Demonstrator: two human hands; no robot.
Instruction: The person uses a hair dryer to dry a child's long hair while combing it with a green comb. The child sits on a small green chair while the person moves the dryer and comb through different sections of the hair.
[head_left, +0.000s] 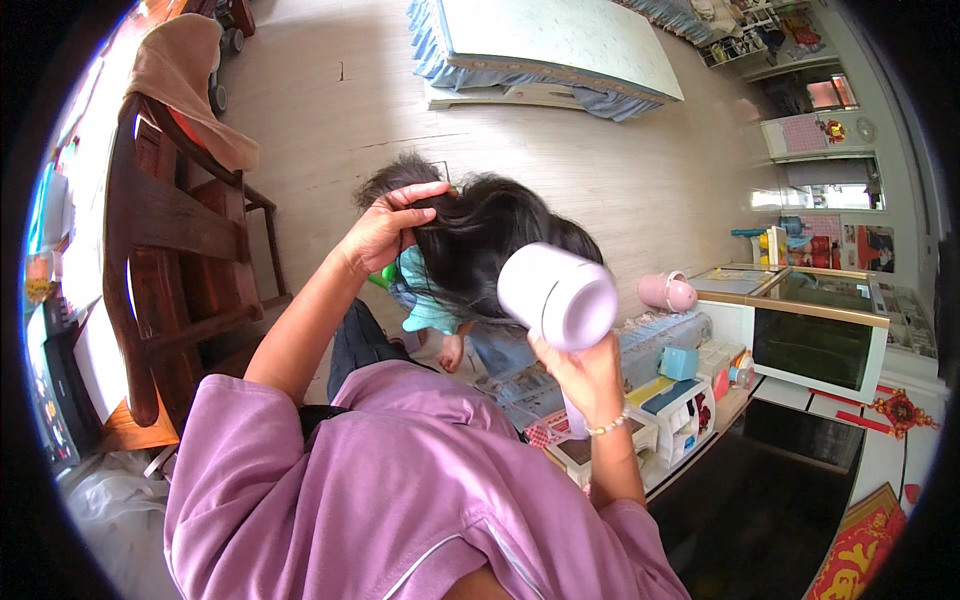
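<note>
Long dark hair (510, 217) of a person in a teal top (431, 311) lies in front of me, with loose, frizzy ends beyond my fingers. My left hand (386, 229) has a lock of it between thumb and fingers, held out to the left. In my right hand (589, 375) is the handle of a white hair dryer (544, 289), its barrel pointing toward the hair and partly covering it. The rounded rear of the dryer faces me, and its outlet is hidden. Below the hair, one hand (451, 352) of the seated person shows.
A dark wooden chair (184, 225) with a brown cloth (180, 82) stands at left. Ahead is a table (555, 45) with a blue frilled cover. To the right are a pink bucket (664, 291), a white organizer box (679, 424) and a glass-fronted cabinet (814, 349).
</note>
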